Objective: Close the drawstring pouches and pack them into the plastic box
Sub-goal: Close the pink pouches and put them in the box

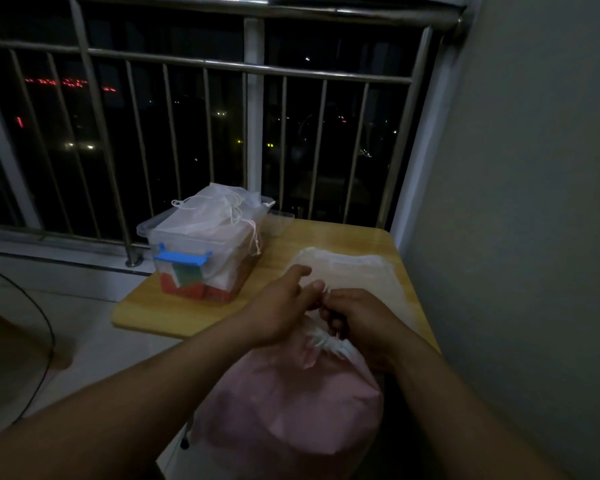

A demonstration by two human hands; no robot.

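Smooth pale wood table (pixel 146 310) with slight sheen, clear glossy plastic box (pixel 187 244), opaque blue plastic latch (pixel 182 258), white pouches (pixel 215 209) of sheer mesh cloth, pink pouch (pixel 291 403) of matt translucent cloth, polished metal railing (pixel 222 64), matt painted wall (pixel 534 202)

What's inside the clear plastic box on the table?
Translucent white pouches heaped above the plastic box rim, cords hanging over one side. Through the wall, red and green shapes show low down; the pouches hide what else is inside.
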